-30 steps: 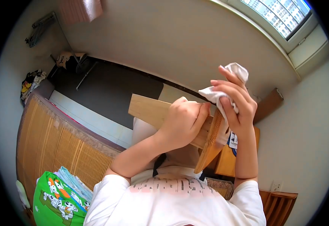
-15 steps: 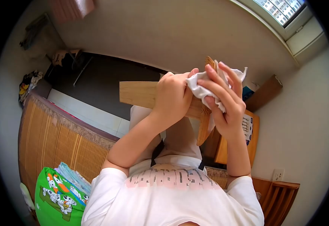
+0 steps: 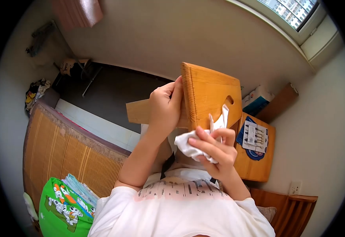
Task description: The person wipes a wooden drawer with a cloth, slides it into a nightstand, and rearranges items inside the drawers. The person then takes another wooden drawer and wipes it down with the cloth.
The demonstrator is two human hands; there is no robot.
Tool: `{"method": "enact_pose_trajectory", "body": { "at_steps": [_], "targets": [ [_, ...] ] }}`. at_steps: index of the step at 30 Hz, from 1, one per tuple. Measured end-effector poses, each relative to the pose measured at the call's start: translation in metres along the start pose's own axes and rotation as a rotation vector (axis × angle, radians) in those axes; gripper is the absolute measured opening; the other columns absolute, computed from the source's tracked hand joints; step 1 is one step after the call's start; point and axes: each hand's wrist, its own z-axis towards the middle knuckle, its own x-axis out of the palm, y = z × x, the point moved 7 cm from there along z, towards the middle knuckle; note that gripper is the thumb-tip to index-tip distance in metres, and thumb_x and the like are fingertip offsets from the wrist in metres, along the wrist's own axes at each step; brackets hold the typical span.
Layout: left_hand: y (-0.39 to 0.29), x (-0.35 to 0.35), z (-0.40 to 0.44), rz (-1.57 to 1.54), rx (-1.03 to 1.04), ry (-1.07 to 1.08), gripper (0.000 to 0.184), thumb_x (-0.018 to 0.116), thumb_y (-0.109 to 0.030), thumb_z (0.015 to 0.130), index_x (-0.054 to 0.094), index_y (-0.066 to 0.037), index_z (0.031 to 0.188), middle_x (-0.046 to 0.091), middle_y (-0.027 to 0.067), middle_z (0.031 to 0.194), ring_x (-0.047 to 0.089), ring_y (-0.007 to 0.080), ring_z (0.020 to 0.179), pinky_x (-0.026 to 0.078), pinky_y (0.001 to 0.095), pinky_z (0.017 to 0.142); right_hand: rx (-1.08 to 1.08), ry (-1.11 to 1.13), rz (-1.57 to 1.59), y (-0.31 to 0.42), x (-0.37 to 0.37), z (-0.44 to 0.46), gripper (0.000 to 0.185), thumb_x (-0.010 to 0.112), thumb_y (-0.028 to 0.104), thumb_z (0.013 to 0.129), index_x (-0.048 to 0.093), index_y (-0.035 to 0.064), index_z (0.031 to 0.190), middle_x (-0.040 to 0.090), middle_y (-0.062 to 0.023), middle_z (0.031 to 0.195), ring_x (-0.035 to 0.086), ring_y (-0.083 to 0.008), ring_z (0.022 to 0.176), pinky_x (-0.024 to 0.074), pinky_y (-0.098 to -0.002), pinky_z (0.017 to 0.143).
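Observation:
A small wooden stool [image 3: 208,93] is held up before me, its flat seat with an oval hand slot tilted toward the right. My left hand [image 3: 165,106] is closed on the stool from the left, thumb along the seat's edge; a paler leg board [image 3: 138,111] sticks out behind the wrist. In my right hand [image 3: 218,153] a crumpled white cloth [image 3: 190,145] is pinched against the seat's lower edge, with one end of it lying up over the seat face. The stool's underside is mostly hidden.
On the right stands a wooden cabinet [image 3: 255,170] with a blister pack [image 3: 255,136] on top. A tissue pack [image 3: 255,98] and a brown board [image 3: 279,103] lean behind it. To the left is a bed with a bamboo mat [image 3: 74,146] and a green printed bag [image 3: 62,209].
The stool has turned so its seat face and slot now show. My right hand has moved down with the cloth, from the upper end to the lower edge. My left hand has shifted slightly left.

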Motion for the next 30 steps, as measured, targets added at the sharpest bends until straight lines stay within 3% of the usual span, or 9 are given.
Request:
{"method": "enact_pose_trajectory", "body": {
  "at_steps": [6,8,10,14,17,18,22,26,30],
  "targets": [
    [0.005,0.015,-0.008,0.066,-0.02,-0.023,0.048,0.052,-0.036,0.105,0.069,0.005,0.085,0.06,0.0026,0.059,0.046,0.0053,0.055,0.04,0.0268,0.051,0.004,-0.128,-0.065,-0.016,-0.006,0.033,0.037,0.081,0.01,0.073,0.077,0.0093,0.109,0.072,-0.0062,0.12,0.052,-0.0208,0.086,0.0464,-0.0281,0.079],
    [0.012,0.01,-0.003,-0.008,-0.054,0.027,0.045,0.055,-0.034,0.105,0.069,0.004,0.085,0.064,-0.0017,0.073,0.05,0.0015,0.062,0.04,0.0196,0.052,-0.028,-0.123,-0.058,-0.011,-0.002,0.031,0.036,0.081,0.009,0.073,0.077,0.0104,0.11,0.073,-0.0054,0.12,0.052,-0.0206,0.086,0.0462,-0.0279,0.08],
    [0.016,-0.003,0.002,-0.101,-0.055,-0.043,0.048,0.056,-0.035,0.104,0.07,0.007,0.084,0.063,-0.0011,0.064,0.048,0.0026,0.058,0.038,0.0229,0.05,-0.094,-0.101,0.05,-0.014,0.0,0.002,0.038,0.082,0.02,0.072,0.078,0.0116,0.108,0.074,-0.0031,0.116,0.052,-0.0198,0.085,0.0459,-0.0271,0.081],
    [0.024,-0.021,0.011,-0.301,-0.111,-0.065,0.034,0.065,-0.029,0.099,0.068,0.005,0.094,0.07,0.0046,0.079,0.062,0.0058,0.063,0.051,0.0209,0.056,0.077,-0.246,-0.119,-0.06,-0.011,-0.021,0.036,0.078,0.024,0.075,0.078,0.0081,0.108,0.075,-0.0061,0.112,0.053,-0.0208,0.091,0.0452,-0.0311,0.081],
    [0.019,-0.011,0.006,-0.352,-0.13,-0.066,0.042,0.055,-0.034,0.104,0.069,0.004,0.091,0.069,0.003,0.08,0.06,0.0038,0.07,0.048,0.02,0.062,-0.258,-0.206,-0.179,-0.001,0.005,0.003,0.031,0.078,0.023,0.075,0.079,0.0148,0.106,0.075,0.0042,0.109,0.053,-0.0164,0.098,0.0413,-0.028,0.082],
    [0.018,-0.012,0.004,-0.347,-0.136,-0.066,0.042,0.055,-0.034,0.104,0.069,0.004,0.091,0.069,0.003,0.08,0.06,0.0038,0.07,0.048,0.02,0.062,-0.354,-0.181,-0.202,0.016,0.01,0.01,0.021,0.078,0.024,0.078,0.08,0.0165,0.098,0.076,0.0018,0.103,0.055,-0.0196,0.098,0.0416,-0.0334,0.082],
    [0.013,-0.013,-0.002,-0.535,-0.217,0.0,0.036,0.055,-0.031,0.104,0.065,0.003,0.104,0.07,0.0056,0.091,0.066,0.0082,0.077,0.056,0.0238,0.069,-0.364,-0.325,-0.296,-0.001,-0.002,0.007,0.023,0.08,0.028,0.079,0.078,0.0215,0.102,0.075,0.0102,0.107,0.054,-0.0134,0.101,0.0403,-0.0265,0.082],
    [0.016,-0.021,-0.006,-0.546,-0.364,-0.042,0.034,0.046,-0.027,0.106,0.061,0.002,0.112,0.068,0.008,0.097,0.068,0.0133,0.081,0.059,0.0266,0.073,-0.293,-0.328,-0.496,-0.032,-0.019,0.0,0.023,0.078,0.026,0.082,0.079,0.0195,0.104,0.076,0.007,0.106,0.056,-0.0139,0.101,0.0399,-0.0309,0.082],
    [0.025,-0.021,-0.011,-0.664,-0.422,0.017,0.03,0.044,-0.023,0.104,0.059,0.001,0.114,0.067,0.0102,0.103,0.069,0.0168,0.085,0.06,0.0296,0.074,-0.43,-0.352,-0.405,0.015,0.021,0.018,0.022,0.074,0.026,0.085,0.078,0.022,0.106,0.074,0.0124,0.11,0.056,-0.0123,0.097,0.0373,-0.0278,0.08]
  ]
}}
